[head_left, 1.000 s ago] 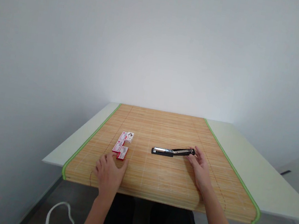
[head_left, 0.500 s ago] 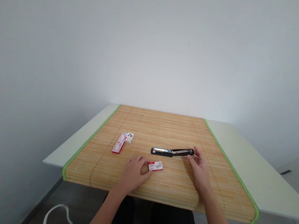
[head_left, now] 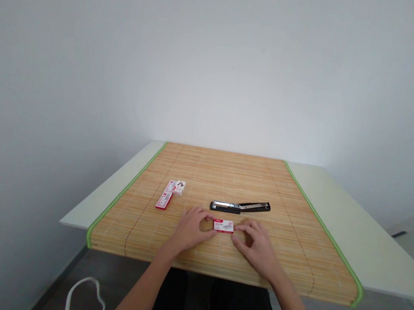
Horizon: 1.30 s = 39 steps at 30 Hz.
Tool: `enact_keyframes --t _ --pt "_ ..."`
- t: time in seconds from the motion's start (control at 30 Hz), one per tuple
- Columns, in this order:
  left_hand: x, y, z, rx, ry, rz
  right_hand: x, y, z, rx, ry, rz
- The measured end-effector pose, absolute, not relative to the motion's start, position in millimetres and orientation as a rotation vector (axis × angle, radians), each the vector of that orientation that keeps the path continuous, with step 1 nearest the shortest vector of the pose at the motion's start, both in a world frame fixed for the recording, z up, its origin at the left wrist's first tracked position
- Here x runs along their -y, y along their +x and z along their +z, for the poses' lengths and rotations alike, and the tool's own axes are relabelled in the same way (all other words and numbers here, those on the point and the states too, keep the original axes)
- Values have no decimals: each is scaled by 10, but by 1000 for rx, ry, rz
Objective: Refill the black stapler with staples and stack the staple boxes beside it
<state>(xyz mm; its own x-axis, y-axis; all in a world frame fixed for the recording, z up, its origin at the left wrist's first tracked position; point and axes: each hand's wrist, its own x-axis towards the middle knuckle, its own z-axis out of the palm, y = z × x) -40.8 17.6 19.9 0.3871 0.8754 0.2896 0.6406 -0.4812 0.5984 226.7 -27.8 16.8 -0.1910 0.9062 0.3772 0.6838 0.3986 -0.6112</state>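
Note:
A small red-and-white staple box [head_left: 223,226] lies flat on the bamboo mat near its front. My left hand [head_left: 192,230] has thumb and index finger at the box's left end, curved around its corners. At the opposite end, the thumb and fingers of my right hand [head_left: 256,246] meet the right corners in the same way. Just beyond the box rests a black stapler [head_left: 240,207], opened out lengthwise with its metal magazine showing; neither hand is on it.
Toward the left of the mat [head_left: 227,173] sit more staple boxes: red-and-white ones [head_left: 164,200] and a small white box [head_left: 180,187] against them. The green-edged mat covers the middle of a white table [head_left: 341,215], which meets a wall behind.
My right hand has let go of the stapler and come left to the staple box. The left hand has shifted the box slightly right and turned it straighter.

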Motion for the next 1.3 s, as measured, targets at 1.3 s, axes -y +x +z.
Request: enact_keyframes --t 1.3 --pt "-180 -651 251 -1274 2232 795 -210 2004 736 2318 -1298 530"
